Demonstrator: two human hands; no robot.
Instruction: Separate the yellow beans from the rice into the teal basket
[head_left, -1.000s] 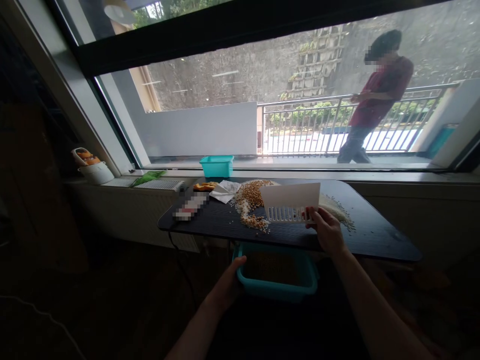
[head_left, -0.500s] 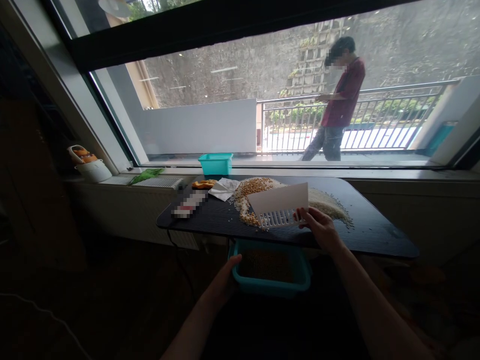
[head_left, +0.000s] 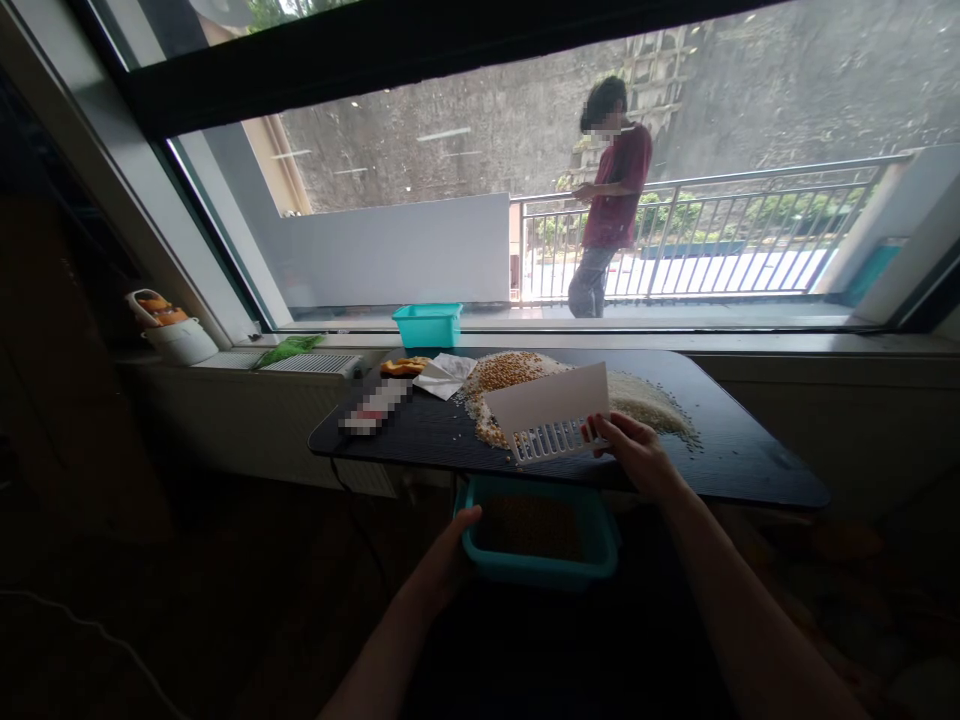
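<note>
In my right hand [head_left: 634, 450] is a white slotted card [head_left: 551, 400], pinched at its right end. Its row of slots points down over the near edge of the dark table [head_left: 750, 460]. Behind the card lie a heap of yellow kernels [head_left: 510, 370], like corn, mixed with white grains, and a pale heap of grain [head_left: 649, 400] to the right. Below the table edge, my left hand [head_left: 454, 545] grips the left rim of a teal plastic bin [head_left: 540, 572], thumb over the rim. Dark brownish grain [head_left: 532, 525] covers the bin's bottom.
A second teal bin [head_left: 427, 325] stands at the window behind the table. Crumpled white paper [head_left: 444, 376], an orange-yellow item [head_left: 405, 367] and a blurred packet [head_left: 375, 408] lie at the table's left. A white pot [head_left: 180, 340] sits far left. Outside the glass is a person [head_left: 619, 190].
The card has shifted slightly left and down with my right hand. My left hand stays on the bin. Outside, the person has moved left.
</note>
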